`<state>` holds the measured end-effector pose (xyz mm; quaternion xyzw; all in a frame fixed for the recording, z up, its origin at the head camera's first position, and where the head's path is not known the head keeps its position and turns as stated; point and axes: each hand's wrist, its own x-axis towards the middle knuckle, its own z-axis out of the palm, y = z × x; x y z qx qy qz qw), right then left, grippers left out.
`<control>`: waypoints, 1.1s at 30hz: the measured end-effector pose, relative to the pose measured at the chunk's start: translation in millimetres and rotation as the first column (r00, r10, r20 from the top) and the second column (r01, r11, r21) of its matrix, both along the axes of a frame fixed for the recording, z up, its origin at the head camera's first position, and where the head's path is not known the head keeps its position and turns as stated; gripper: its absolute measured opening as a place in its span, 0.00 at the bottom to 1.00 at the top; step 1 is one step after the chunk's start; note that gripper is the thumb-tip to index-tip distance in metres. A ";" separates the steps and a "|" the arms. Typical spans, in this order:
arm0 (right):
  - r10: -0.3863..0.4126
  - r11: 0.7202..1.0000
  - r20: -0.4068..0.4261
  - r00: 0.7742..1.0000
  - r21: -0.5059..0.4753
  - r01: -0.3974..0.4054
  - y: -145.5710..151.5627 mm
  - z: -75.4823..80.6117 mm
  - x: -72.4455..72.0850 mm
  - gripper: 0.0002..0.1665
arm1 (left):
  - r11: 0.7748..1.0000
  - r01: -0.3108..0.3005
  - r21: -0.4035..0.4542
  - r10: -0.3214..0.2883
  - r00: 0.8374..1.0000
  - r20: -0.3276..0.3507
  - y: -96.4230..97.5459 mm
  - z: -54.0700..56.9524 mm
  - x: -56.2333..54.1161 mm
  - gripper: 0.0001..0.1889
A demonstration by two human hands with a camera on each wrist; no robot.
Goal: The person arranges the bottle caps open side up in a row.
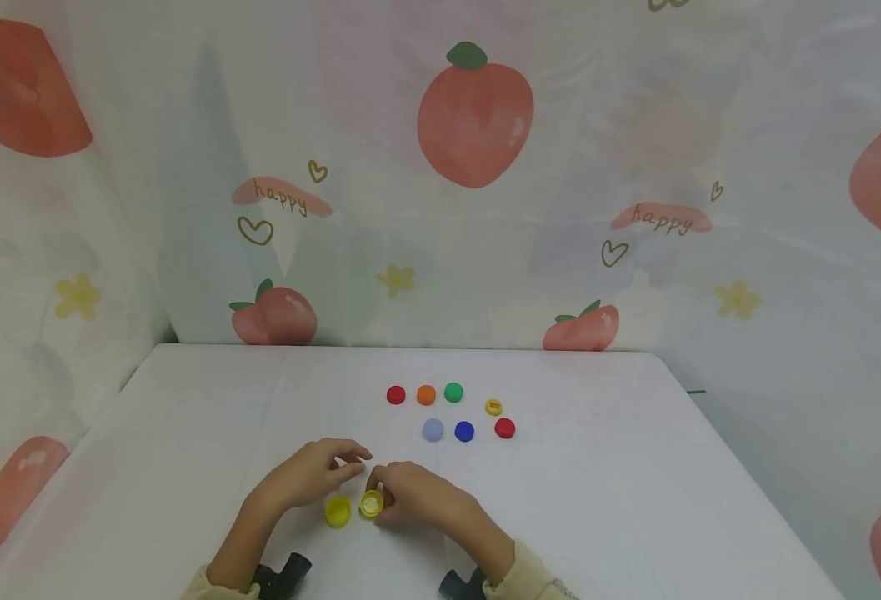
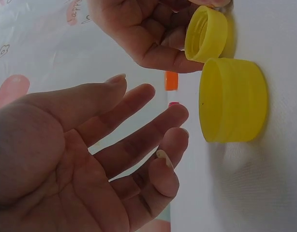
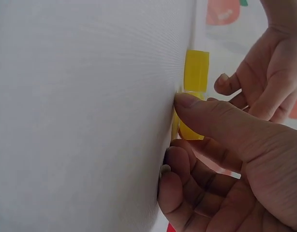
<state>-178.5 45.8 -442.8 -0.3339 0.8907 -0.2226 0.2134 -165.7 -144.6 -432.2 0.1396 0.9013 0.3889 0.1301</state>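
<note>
Side by side on the white table are two yellow bottle caps with their open sides showing. My right hand (image 1: 421, 500) pinches the smaller yellow cap (image 1: 371, 504) at the tabletop; in the right wrist view the thumb partly covers that cap (image 3: 191, 130). Close to its left, the bigger, deeper yellow cap (image 1: 338, 512) rests on the table, nearly touching the smaller one. My left hand (image 1: 312, 475) hovers just behind the bigger cap, fingers loosely bent and holding nothing. The left wrist view shows a gap between those fingers and the bigger cap (image 2: 245, 101).
Farther back lie a red cap (image 1: 396, 395), an orange cap (image 1: 426, 395), a green cap (image 1: 453, 392) and a small yellow cap (image 1: 493, 407). Nearer are a light blue cap (image 1: 432, 430), a dark blue cap (image 1: 464, 431) and another red cap (image 1: 504, 428). A printed curtain (image 1: 440, 250) hangs behind.
</note>
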 end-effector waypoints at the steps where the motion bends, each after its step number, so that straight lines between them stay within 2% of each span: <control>1: -0.001 1.000 -0.004 1.000 0.005 0.001 -0.3 0.5 0.3 0.17 | 1.000 0.000 0.000 0.000 1.000 0.000 -0.3 0.0 0.1 0.11; 7: -0.010 1.000 -0.010 1.000 0.018 0.010 -0.5 2.8 1.4 0.17 | 1.000 -0.003 -0.002 0.003 1.000 0.005 -0.1 0.2 0.4 0.12; 15: 0.018 0.999 -0.033 0.999 0.033 -0.017 1.7 3.1 2.1 0.17 | 1.000 -0.004 -0.007 0.004 1.000 0.013 0.4 -0.1 0.3 0.12; 19: 0.021 0.999 0.003 1.000 0.028 -0.021 4.8 5.0 1.9 0.18 | 1.000 -0.005 0.005 0.005 1.000 0.029 0.3 -0.3 0.0 0.14; 23: -0.005 1.000 0.077 0.997 0.006 0.004 12.3 8.7 -0.5 0.21 | 1.000 -0.014 0.020 0.013 0.998 0.063 1.0 0.0 0.1 0.18; 26: -0.034 0.999 0.102 0.994 -0.014 0.036 19.3 11.9 -5.6 0.23 | 0.999 -0.038 0.008 0.037 0.997 0.067 1.9 0.6 0.5 0.20; 30: -0.074 0.996 0.062 0.995 -0.054 0.077 27.3 15.6 -14.7 0.22 | 0.996 -0.087 0.003 0.087 0.996 0.035 3.4 1.5 -1.6 0.19; 33: -0.133 0.986 0.028 0.991 -0.100 0.135 31.9 16.9 -19.6 0.21 | 0.992 -0.127 0.024 0.127 0.992 -0.001 6.0 0.8 -6.4 0.17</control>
